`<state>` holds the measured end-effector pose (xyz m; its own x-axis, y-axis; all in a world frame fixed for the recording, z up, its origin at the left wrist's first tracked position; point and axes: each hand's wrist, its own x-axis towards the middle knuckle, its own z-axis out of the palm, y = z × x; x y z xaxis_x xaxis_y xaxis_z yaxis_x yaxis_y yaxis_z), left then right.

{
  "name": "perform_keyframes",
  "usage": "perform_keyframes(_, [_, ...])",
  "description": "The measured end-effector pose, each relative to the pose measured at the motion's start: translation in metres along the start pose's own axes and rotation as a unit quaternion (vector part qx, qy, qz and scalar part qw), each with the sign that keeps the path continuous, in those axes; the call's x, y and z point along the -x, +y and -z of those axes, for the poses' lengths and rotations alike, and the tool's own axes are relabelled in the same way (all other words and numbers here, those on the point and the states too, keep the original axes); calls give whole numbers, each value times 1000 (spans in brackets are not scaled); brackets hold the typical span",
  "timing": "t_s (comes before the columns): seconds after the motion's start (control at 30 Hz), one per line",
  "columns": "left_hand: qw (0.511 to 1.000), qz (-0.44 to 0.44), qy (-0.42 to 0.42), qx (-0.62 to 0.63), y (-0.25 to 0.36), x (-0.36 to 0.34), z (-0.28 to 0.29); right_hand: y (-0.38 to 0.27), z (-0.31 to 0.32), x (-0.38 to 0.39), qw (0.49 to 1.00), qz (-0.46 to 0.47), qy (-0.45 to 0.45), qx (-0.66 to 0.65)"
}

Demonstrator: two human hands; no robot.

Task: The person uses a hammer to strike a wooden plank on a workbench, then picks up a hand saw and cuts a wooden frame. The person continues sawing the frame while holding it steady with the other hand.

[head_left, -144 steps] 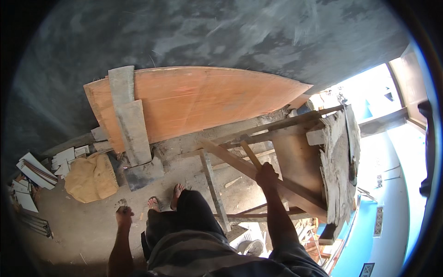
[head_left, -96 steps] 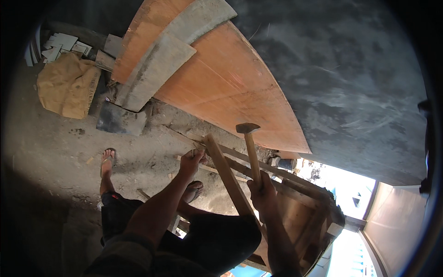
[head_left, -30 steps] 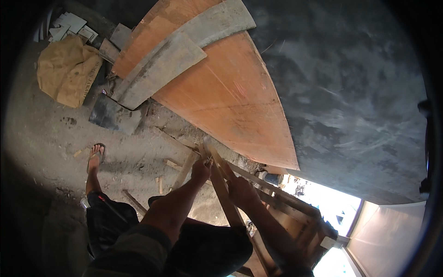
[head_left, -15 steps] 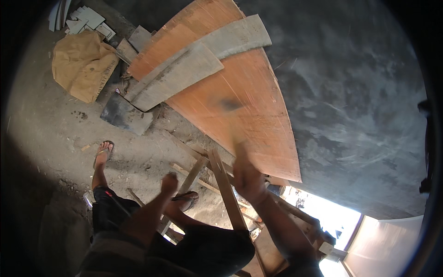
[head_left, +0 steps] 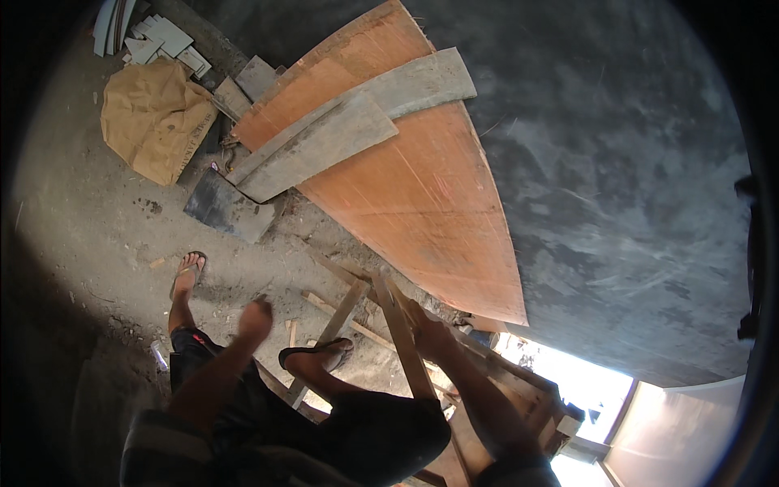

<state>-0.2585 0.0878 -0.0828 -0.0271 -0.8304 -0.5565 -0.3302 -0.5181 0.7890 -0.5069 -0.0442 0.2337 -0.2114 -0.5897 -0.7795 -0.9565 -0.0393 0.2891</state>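
Observation:
My right hand (head_left: 434, 339) is closed round the wooden handle of a hammer, low beside an upright wooden bar (head_left: 401, 341); the hammer's head cannot be made out among the timber. My left hand (head_left: 255, 321) is closed in the air over the dirt floor, left of the timber. Whatever it holds, if anything, is too small to name. A second wooden bar (head_left: 344, 310) slants under the upright one as part of a timber frame. My right foot (head_left: 329, 355), in a sandal, is next to this slanting bar.
A large orange-brown plywood sheet (head_left: 442, 219) leans at the dark wall (head_left: 617, 211), with grey boards (head_left: 324, 150) across it. Left of it lie a brown paper sack (head_left: 154, 122), a dark sheet piece (head_left: 227, 203) and white offcuts (head_left: 166, 36). A bright opening (head_left: 592, 381) is at lower right.
My right hand has brought the hammer down from over the plywood toward the timber frame. My left hand has moved left, away from the bars. The view has shifted slightly.

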Motion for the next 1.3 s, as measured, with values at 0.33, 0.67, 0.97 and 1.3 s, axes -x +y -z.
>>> perform_keyframes(0.33, [875, -371, -306, 51, 246, 100, -165, -26, 64, 43, 953, 109, 231, -164])
perform_keyframes(0.67, [872, -276, -400, 65, 233, 104, -173, -10, 12, 3, 999, 14, -8, 50])
perform_keyframes(0.97, [871, -315, -370, 71, 222, 100, -182, -153, 243, 76, 779, 456, 373, -216])
perform_keyframes(1.3, [866, -337, -367, 43, 225, 98, -171, -1, 12, 7, 998, -26, -15, 46])
